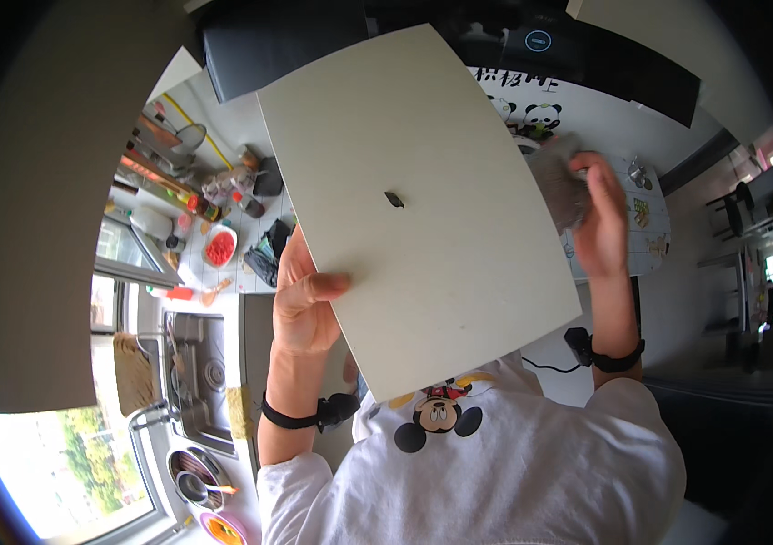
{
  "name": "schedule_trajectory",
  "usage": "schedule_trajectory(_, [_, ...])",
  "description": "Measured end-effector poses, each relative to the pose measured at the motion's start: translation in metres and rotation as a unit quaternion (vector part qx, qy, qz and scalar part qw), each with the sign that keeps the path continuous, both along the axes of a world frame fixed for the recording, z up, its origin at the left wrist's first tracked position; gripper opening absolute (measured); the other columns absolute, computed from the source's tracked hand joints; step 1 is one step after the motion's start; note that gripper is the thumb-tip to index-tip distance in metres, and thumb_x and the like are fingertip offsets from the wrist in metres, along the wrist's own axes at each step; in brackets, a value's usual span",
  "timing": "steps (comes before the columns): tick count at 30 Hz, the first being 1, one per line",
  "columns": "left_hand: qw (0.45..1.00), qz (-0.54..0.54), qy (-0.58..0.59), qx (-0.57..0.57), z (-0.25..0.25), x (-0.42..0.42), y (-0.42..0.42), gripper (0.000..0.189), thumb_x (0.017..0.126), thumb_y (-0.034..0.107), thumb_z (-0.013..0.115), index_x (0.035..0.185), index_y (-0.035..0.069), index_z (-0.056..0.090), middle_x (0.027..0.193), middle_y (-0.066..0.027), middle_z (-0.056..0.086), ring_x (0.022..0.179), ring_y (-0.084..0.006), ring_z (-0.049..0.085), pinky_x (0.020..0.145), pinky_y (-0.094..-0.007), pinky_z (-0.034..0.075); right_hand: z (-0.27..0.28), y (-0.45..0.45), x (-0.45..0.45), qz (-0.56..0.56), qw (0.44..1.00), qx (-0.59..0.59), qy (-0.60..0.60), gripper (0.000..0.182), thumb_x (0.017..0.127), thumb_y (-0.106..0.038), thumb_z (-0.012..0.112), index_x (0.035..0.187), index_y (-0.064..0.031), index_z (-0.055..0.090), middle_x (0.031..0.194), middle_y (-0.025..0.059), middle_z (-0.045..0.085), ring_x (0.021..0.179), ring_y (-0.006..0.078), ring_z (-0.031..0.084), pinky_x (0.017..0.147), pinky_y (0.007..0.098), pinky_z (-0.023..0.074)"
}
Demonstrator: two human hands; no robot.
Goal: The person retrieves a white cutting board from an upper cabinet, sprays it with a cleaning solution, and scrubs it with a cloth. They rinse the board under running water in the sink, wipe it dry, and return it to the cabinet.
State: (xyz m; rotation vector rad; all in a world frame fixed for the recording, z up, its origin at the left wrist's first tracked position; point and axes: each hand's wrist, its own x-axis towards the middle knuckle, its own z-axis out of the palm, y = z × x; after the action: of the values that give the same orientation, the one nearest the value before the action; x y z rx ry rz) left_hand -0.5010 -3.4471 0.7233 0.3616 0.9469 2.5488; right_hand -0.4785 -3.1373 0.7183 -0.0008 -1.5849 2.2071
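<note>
A pale, flat rectangular panel (427, 272), which looks like a cabinet door, spans the middle of the view. Its face carries a small dark leaf-shaped spot (394, 199). My left hand (308, 293) grips the panel's left edge, thumb on the face and fingers hidden behind. By the opposite edge, my right hand (601, 211) holds a grey-brown cloth (557, 180), blurred as if in motion. The cloth is close to the panel's right edge; whether it touches cannot be made out.
A black range hood (632, 68) lies beyond the panel. At left are a steel sink (195, 422), an open window (124, 248) and a counter with bottles, a plate of red food (220, 248) and a black bag (263, 262). A pot (192, 487) stands below the sink.
</note>
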Motion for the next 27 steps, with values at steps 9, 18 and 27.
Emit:
schedule_trajectory(9, [0.991, 0.128, -0.046, -0.016, -0.064, 0.029, -0.004, 0.059, 0.065, -0.008, 0.051, 0.122, -0.006, 0.037, 0.109, -0.0166, 0.054, 0.099, -0.0276, 0.059, 0.086, -0.0378, 0.051, -0.046, -0.045, -0.01, 0.26, 0.944, -0.032, -0.202, 0.045, 0.073, -0.009, 0.072, 0.11, -0.0055, 0.046, 0.101, 0.0052, 0.052, 0.092, 0.0118, 0.053, 0.08, 0.0263, 0.0441])
schedule_trajectory(18, [0.966, 0.198, -0.147, 0.08, -0.095, 0.058, -0.042, 0.047, 0.079, 0.012, 0.051, 0.123, -0.001, 0.042, 0.112, -0.0149, 0.055, 0.103, -0.0291, 0.056, 0.089, -0.0419, 0.048, -0.07, -0.099, -0.039, 0.358, 0.904, -0.08, -0.22, 0.043, 0.072, -0.001, 0.069, 0.109, -0.0049, 0.048, 0.099, 0.0079, 0.054, 0.084, 0.0143, 0.058, 0.075, 0.0278, 0.0482])
schedule_trajectory(27, [0.915, 0.348, -0.115, 0.167, -0.111, 0.121, -0.107, 0.042, 0.079, 0.008, 0.051, 0.118, -0.007, 0.046, 0.107, -0.0169, 0.059, 0.096, -0.0304, 0.06, 0.088, -0.0417, 0.048, -0.087, -0.224, -0.063, 0.539, 0.804, -0.051, -0.247, 0.043, 0.074, -0.003, 0.07, 0.112, -0.0065, 0.051, 0.097, 0.0063, 0.058, 0.085, 0.0149, 0.06, 0.076, 0.0277, 0.0498])
